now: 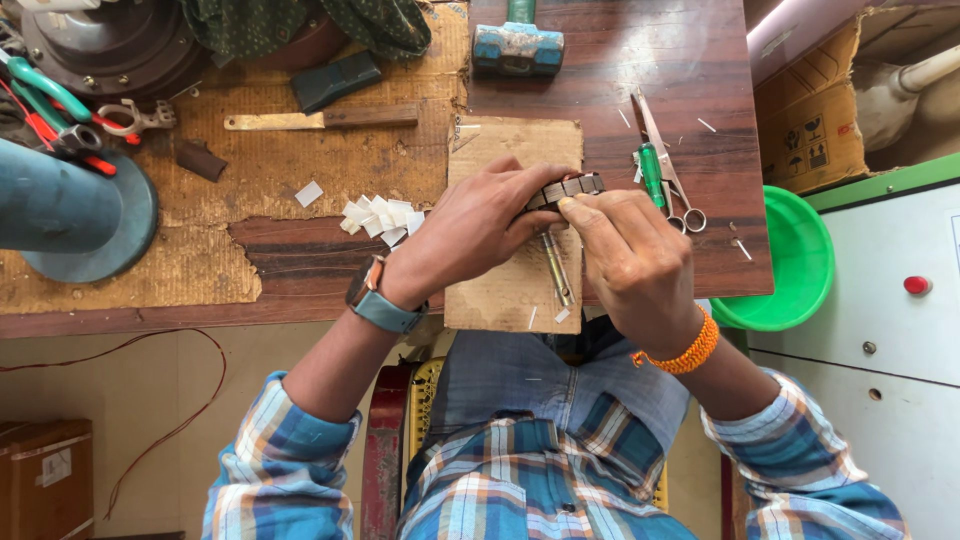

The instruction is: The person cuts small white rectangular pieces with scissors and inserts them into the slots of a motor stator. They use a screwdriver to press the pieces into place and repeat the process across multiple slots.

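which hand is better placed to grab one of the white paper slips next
Left, probably. The left hand sits right beside the white slips; the right hand is on the far side, pinching the metal part.

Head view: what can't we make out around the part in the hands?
- Small dark metal part: mostly covered by left hand and right hand; shape unclear.
- Brass rod: top end hidden under the hands.
- Hammer: handle cut off by top edge.
- Scissors: partly overlapped by green-handled screwdriver.
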### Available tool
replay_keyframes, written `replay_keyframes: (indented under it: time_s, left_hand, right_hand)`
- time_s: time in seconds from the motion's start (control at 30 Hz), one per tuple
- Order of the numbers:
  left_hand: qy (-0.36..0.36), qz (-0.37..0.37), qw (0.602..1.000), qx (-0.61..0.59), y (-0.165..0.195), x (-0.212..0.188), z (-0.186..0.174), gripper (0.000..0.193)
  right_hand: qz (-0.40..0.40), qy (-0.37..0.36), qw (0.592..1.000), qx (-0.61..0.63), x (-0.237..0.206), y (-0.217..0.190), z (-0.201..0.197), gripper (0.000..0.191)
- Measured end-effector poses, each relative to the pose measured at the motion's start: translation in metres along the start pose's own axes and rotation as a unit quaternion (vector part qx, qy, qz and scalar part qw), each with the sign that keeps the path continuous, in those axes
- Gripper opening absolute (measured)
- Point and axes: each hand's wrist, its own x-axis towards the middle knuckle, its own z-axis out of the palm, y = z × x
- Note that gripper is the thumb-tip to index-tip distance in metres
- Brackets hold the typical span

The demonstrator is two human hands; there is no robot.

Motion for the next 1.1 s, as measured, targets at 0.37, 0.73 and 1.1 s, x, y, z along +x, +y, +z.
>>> replay_keyframes:
  time_s: [0.37,0.73,1.1]
  left_hand:
    - [-0.042,0.117,0.992,0.021,0.01,-0.037,0.013,0.057]
    - [0.279,0.071,0.948,0.133,0.035,-0.062,0.083,0.039]
    - [0.275,0.088,0.954,0.085,0.03,-0.053,0.077,0.035]
  right_hand:
    - [0.085,0.081,0.98,0.161,-0.047,0.003,0.008,0.056]
    - [0.139,0.063,0.983,0.106,-0.075,-0.014,0.014,0.037]
    - [0.174,0.123,0.969,0.122,-0.075,-0.023,0.036,0.025]
